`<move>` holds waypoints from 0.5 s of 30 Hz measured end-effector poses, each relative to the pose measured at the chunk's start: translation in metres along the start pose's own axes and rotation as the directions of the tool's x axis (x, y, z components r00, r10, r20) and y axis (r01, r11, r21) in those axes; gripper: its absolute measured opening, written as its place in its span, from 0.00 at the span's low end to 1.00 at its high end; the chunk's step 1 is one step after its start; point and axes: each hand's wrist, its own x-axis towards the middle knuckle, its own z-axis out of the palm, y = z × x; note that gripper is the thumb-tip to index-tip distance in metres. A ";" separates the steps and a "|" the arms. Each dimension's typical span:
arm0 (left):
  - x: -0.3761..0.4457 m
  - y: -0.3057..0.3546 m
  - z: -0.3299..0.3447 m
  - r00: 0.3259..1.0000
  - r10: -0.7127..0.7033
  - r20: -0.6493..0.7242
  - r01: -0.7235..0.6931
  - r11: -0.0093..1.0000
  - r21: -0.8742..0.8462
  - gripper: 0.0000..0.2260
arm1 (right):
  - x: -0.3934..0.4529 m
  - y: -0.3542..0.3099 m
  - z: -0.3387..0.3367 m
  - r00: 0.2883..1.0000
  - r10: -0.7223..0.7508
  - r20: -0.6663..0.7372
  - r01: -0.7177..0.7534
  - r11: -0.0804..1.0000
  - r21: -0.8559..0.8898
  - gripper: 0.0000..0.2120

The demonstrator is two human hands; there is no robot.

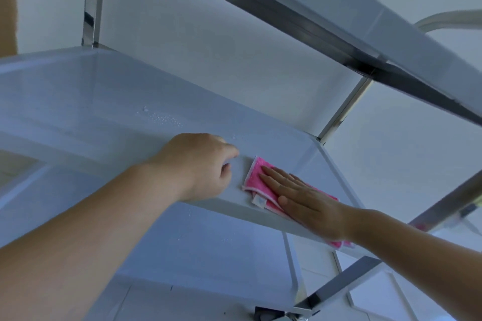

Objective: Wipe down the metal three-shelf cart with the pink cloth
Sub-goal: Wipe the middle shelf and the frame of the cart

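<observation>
1. Two hands were at work: your right hand [310, 206] lay flat, fingers straight, pressing the folded pink cloth [260, 182] onto the middle shelf's front edge [234, 206], lower centre of frame.
2. Your left hand [200, 164], fingers curled, braced the shiny metal three-shelf cart [344, 107]; whether it gripped was unclear.
3. Water droplets [161, 118] upper left wanted long, overlapping strokes.

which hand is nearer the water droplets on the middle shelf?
Left. The left hand grips the shelf's front edge just below the water droplets. The right hand lies flat on the pink cloth, farther right.
</observation>
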 end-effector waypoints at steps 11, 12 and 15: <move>-0.026 -0.047 -0.018 0.993 -0.115 0.012 0.115 0.993 0.019 0.20 | 0.019 -0.008 0.009 0.981 -0.183 -0.060 0.183 0.983 -0.014 0.22; -0.025 -0.048 -0.016 0.993 -0.117 0.005 0.117 0.993 0.020 0.20 | 0.024 -0.010 0.009 0.975 -0.214 -0.062 0.213 0.977 -0.020 0.23; -0.026 -0.052 -0.013 0.994 -0.109 0.006 0.109 0.994 0.019 0.20 | 0.042 -0.013 0.009 0.971 -0.237 -0.041 0.237 0.971 -0.008 0.21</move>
